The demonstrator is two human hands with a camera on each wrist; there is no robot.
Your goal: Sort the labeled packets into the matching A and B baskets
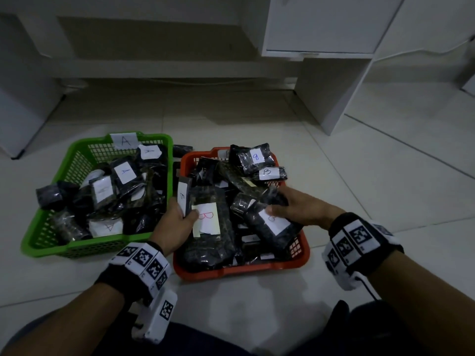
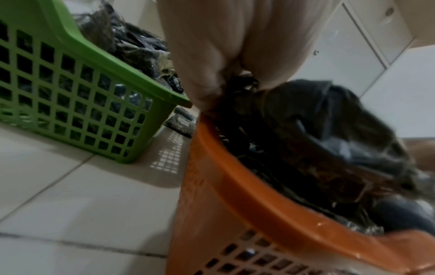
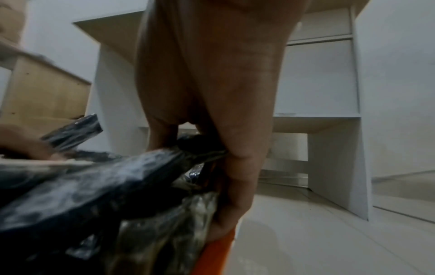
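Two hands in the orange basket [image 1: 232, 270]
Left hand [image 1: 177, 223] holds a B packet [image 1: 205, 219]; right hand [image 1: 295, 206] grips another.

2 baskets: 1 green [image 1: 38, 235], 1 orange [image 1: 231, 271]; 2 hands.

green basket [image 1: 64, 160]: tag [image 1: 124, 141] "A", packets [image 1: 124, 172] "A" | orange basket [image 1: 257, 269]: large packet [image 1: 205, 219] red "B", far packet [image 1: 267, 172] "B"
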